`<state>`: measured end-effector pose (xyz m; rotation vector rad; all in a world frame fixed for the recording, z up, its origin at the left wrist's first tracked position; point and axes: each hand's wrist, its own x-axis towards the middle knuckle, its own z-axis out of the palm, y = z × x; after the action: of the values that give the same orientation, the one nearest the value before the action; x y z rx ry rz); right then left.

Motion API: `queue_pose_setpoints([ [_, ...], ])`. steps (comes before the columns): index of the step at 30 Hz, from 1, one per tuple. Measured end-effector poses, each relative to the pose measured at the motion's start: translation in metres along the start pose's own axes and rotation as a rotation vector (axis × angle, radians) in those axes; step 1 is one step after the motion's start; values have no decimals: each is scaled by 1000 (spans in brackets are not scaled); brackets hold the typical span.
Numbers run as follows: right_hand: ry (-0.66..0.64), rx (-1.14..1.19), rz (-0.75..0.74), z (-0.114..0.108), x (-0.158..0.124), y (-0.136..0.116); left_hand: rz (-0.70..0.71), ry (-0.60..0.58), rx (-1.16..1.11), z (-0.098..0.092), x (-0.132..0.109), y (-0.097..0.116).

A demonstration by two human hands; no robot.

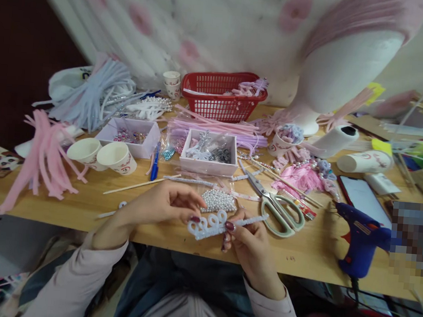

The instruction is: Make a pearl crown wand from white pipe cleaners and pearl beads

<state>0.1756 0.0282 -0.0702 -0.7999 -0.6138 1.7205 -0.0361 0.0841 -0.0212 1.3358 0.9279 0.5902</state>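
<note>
A pale blue pipe cleaner piece [208,230], bent into a row of loops along a straight base, is held over the table's front edge. My right hand [247,239] pinches it at its right side between thumb and fingers, and a straight tail sticks out to the right. My left hand [173,205] is at the opposite end, its thumb against the leftmost loop and its fingers curved behind. Just beyond lies a clear bag of white pearl beads [218,201]. To the right of it rest scissors [279,208] with pale green handles.
A blue hot glue gun [359,238] stands at the right near a phone [365,200]. Behind are bead boxes [208,166], a red basket [221,105] and a white mannequin head [346,66]. Paper cups [118,158] and pink pipe cleaners [43,160] are on the left.
</note>
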Motion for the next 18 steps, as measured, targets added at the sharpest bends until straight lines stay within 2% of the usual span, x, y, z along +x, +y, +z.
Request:
queue_pose_setpoints([
  [3,41,6,-27,2,0,-1,10,319,-178,14,-12,-7],
  [7,56,27,-23,4,-1,-2,-54,543,-386,48,-26,-24],
  [12,74,-18,-40,5,-1,-1,-67,576,-424,76,-27,-36],
  [18,94,-82,-61,5,1,2,-55,636,-496,80,-21,-35],
])
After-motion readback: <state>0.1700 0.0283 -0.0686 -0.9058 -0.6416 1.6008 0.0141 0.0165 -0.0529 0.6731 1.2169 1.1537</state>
